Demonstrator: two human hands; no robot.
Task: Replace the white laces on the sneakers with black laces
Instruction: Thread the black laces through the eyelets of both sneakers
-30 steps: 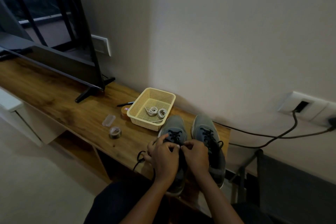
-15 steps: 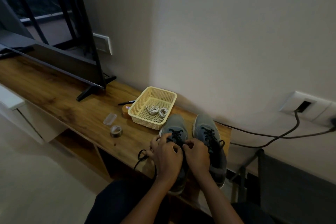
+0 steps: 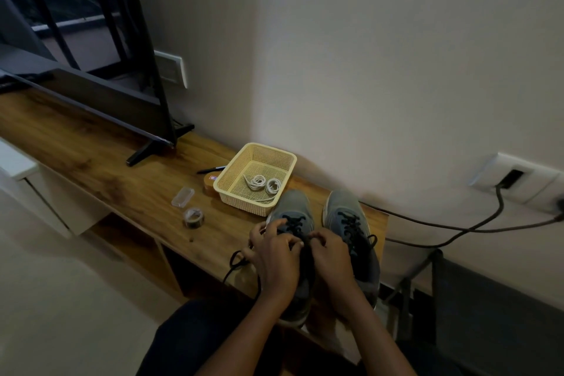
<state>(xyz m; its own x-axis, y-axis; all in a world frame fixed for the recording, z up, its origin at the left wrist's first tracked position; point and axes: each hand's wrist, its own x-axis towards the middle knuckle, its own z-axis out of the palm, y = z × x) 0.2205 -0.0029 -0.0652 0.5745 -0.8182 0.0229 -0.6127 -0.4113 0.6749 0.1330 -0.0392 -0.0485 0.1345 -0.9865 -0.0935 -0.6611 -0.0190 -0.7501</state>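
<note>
Bare forearms [image 3: 250, 330], dark trousers [image 3: 183, 340]

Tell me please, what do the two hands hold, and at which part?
Both the left hand and the right hand pinch the black lace of the left sneaker, near its upper eyelets.

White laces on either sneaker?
No: the left sneaker and right sneaker both carry black laces, and the white laces lie coiled in the basket.
</note>
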